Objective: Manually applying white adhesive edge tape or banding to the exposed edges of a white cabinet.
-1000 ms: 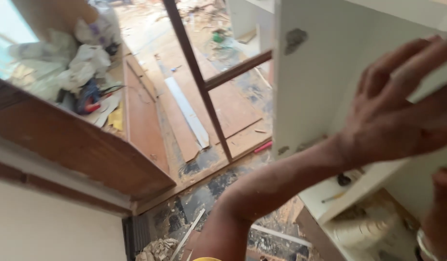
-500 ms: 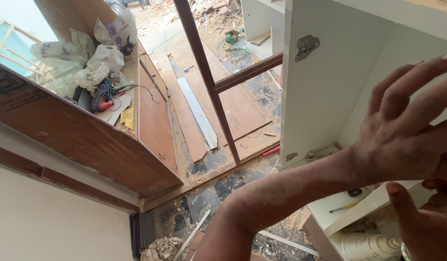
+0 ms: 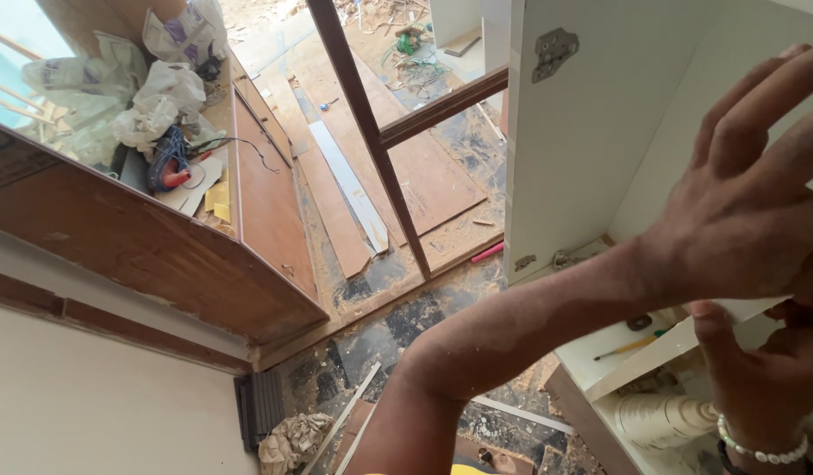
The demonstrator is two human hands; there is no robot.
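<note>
White laminate cabinet (image 3: 591, 149), upper right of the scene, its side panel standing upright with two metal hinge plates (image 3: 554, 53) on the edge, one high and one low. Left hand (image 3: 741, 202) lies flat against the inner panel, fingers spread and loose, gripping nothing. Right hand (image 3: 758, 378), beaded bracelet at the wrist, curls its fingers under the edge of a white shelf board (image 3: 653, 352); how firmly, cannot tell. One screwdriver (image 3: 631, 346) lies on the shelf below. Risk, as judged: board slips from that underhand hold, dropping onto the tool. Far left, one brown wooden unit (image 3: 160, 255) heaped with plastic bags (image 3: 151, 97). Floor (image 3: 389, 325) dusty, littered.
</note>
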